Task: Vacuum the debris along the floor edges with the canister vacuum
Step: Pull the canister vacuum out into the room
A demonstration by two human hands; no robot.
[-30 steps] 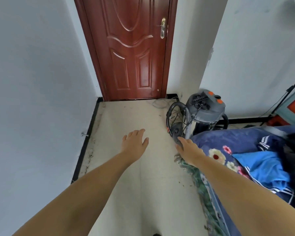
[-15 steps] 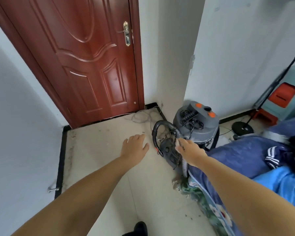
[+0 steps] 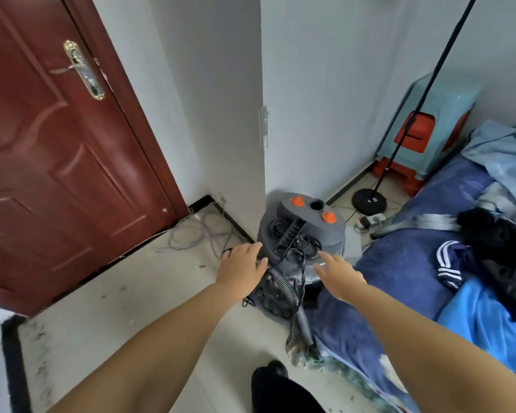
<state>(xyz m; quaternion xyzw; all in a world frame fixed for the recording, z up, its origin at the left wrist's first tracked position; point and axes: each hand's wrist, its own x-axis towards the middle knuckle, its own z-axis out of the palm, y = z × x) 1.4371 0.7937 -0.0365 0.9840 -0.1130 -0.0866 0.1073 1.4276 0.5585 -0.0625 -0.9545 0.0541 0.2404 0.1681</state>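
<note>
Both hands are reaching, fingers relaxed and grasping nothing: left hand (image 3: 241,268) touching the corrugated hose (image 3: 283,283), right hand (image 3: 337,272) over the grey canister vacuum (image 3: 303,234).

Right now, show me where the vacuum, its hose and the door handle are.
vacuum (image 3: 329,234): head view, on the grey top cover below the orange knobs.
hose (image 3: 283,283): head view, on the ribbed grey stretch beside the left hand.
door handle (image 3: 84,70): head view, on the brass plate.
</note>
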